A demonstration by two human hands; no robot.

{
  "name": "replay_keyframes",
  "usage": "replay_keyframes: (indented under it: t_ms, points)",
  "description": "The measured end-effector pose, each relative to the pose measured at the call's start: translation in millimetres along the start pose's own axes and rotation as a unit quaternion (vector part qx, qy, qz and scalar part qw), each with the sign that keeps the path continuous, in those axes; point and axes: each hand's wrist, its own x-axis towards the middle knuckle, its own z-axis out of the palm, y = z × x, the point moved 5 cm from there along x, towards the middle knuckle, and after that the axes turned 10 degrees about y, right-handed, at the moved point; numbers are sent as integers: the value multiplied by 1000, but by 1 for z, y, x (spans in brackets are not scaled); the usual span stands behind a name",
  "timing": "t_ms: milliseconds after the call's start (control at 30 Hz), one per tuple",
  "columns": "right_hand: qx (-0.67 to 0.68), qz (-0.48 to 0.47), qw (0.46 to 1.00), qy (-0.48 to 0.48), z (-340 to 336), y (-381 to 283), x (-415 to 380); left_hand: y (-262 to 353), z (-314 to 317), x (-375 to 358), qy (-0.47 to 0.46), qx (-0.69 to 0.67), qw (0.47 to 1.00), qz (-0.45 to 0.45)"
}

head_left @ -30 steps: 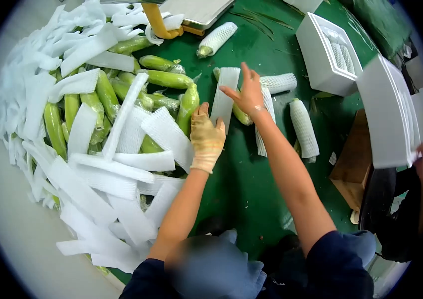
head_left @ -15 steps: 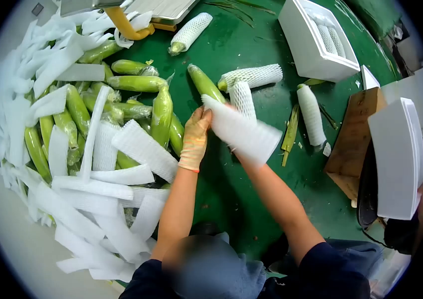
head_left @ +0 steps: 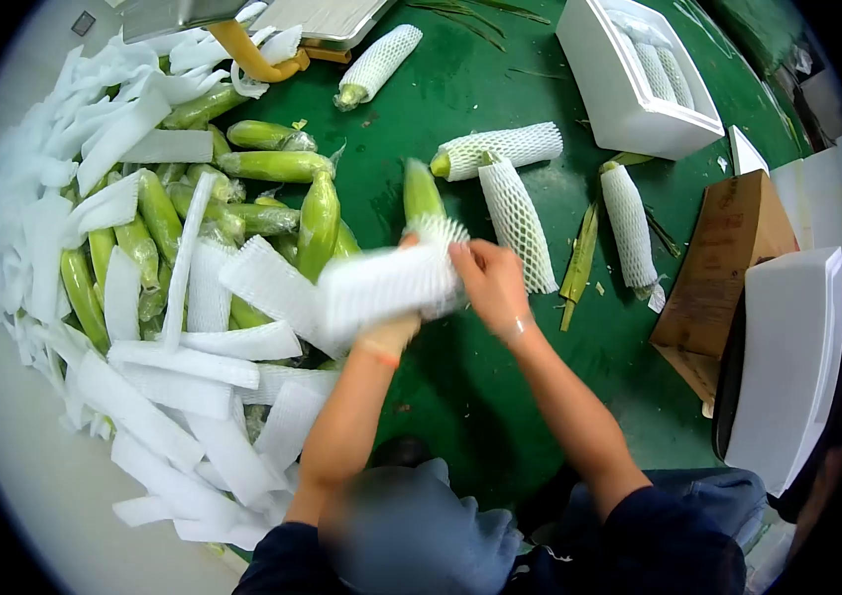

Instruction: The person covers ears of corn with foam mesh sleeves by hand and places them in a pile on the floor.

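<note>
A green ear of corn [head_left: 422, 188] stands tip-away in front of me, its lower part inside a white foam net sleeve [head_left: 381, 288] that is blurred by motion. My left hand [head_left: 391, 335], in a pale glove, is wrapped round the corn from behind the sleeve; most of its fingers are hidden. On the other side, my bare right hand [head_left: 496, 288] pinches the sleeve's edge near the corn. Just beyond lie two sleeved ears, one sideways [head_left: 505, 149] and one pointing toward me [head_left: 520, 223].
At left is a heap of film-wrapped corn [head_left: 320, 223] and loose foam sleeves [head_left: 153, 416]. A white foam box [head_left: 629, 109] holding sleeved ears stands at back right. Nearer are a cardboard box [head_left: 713, 268], a white lid [head_left: 787, 367] and another sleeved ear [head_left: 627, 228].
The sleeve has swung to the left, its near end now over my left wrist, and its net is stretched round the corn. My right hand has come up beside the corn.
</note>
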Motion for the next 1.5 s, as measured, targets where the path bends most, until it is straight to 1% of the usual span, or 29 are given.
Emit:
replay_keyframes:
  t_ms: [33, 67, 100, 133, 167, 233, 300, 333, 367, 433, 533, 600, 633, 667, 700, 733, 767, 800, 833, 867, 933, 1000, 1100, 1200, 1233, 1333, 1400, 1467, 1500]
  points:
    - [43, -9, 999, 13, -12, -20, -13, 5, 43, -30, 164, 263, 946, 98]
    - [93, -11, 995, 33, -16, -30, -19, 11, 81, -59, 283, 106, 953, 19]
    - [81, -12, 996, 32, -16, -36, -17, 8, 55, -57, 292, 110, 950, 11]
    - [70, -16, 997, 32, -12, -40, -6, 24, 21, -51, 265, 416, 853, 170]
    - [109, 0, 993, 49, 1, -34, 7, 34, 38, -42, 178, 569, 770, 230]
    - [138, 67, 986, 58, 37, 8, 37, 48, 71, -32, 60, 782, 463, 414]
    - [107, 129, 983, 69, 65, 53, 57, 56, -10, 18, 193, 464, 802, 322]
    - [57, 135, 985, 92, 70, 69, 62, 45, -28, 39, 241, 118, 952, 147]
    - [34, 178, 979, 94, 77, 86, 66, 41, -46, 56, 237, 119, 953, 145]
    - [7, 237, 966, 102, 74, 91, 64, 38, -101, 90, 256, 175, 905, 293]
    - [127, 323, 938, -16, 79, 101, 60, 48, -29, 61, 225, 293, 849, 378]
    - [271, 376, 870, -168, 44, 52, 29, 49, 43, 35, 28, 153, 952, 264]
    - [321, 380, 836, -232, 26, 34, 11, 45, 75, 18, -7, 271, 924, 271]
    - [327, 354, 838, -255, 7, 16, -1, 35, 96, 9, -38, 384, 880, 276]
    - [303, 267, 880, -249, -16, 7, -2, 27, 100, 12, -31, 540, 771, 337]
    - [112, 60, 975, -184, -54, 3, 14, 19, 100, 17, -20, 678, 628, 381]
    - [27, -39, 999, 3, -86, 35, 30, 8, 85, 32, 36, 705, 616, 350]
    - [-109, -74, 983, 130, -121, 61, 49, -1, 85, 31, 58, 751, 482, 446]
    - [-392, -51, 891, 223, -154, 60, 62, -7, 74, 40, 106, 713, 594, 358]
    - [-456, -22, 857, 240, -176, 101, 77, -13, 63, 45, 152, 656, 692, 260]
    - [-460, 66, 877, 119, -181, 166, 98, -6, 50, 38, 223, 664, 672, 241]
    - [-478, 12, 875, 75, -165, 146, 95, -2, 15, 40, 333, 638, 669, 183]
    - [-275, 64, 954, 101, -111, 109, 67, -9, 5, 44, 332, 640, 675, 160]
    - [-171, 54, 975, 128, -42, 119, 79, 7, 46, 67, 408, 673, 582, 204]
    - [-201, -33, 967, 151, -25, 120, 92, 19, 51, 79, 402, 686, 564, 223]
    - [-270, -54, 950, 144, 6, 96, 135, 50, 53, 115, 394, 740, 466, 282]
    - [-357, -41, 922, 141, 17, 77, 156, 58, 73, 106, 352, 777, 472, 223]
    - [-398, -185, 879, 188, 22, 36, 143, 56, 85, 57, 230, 746, 464, 419]
    - [-292, -278, 904, 139, 28, -7, 120, 56, 87, 22, 219, 702, 504, 453]
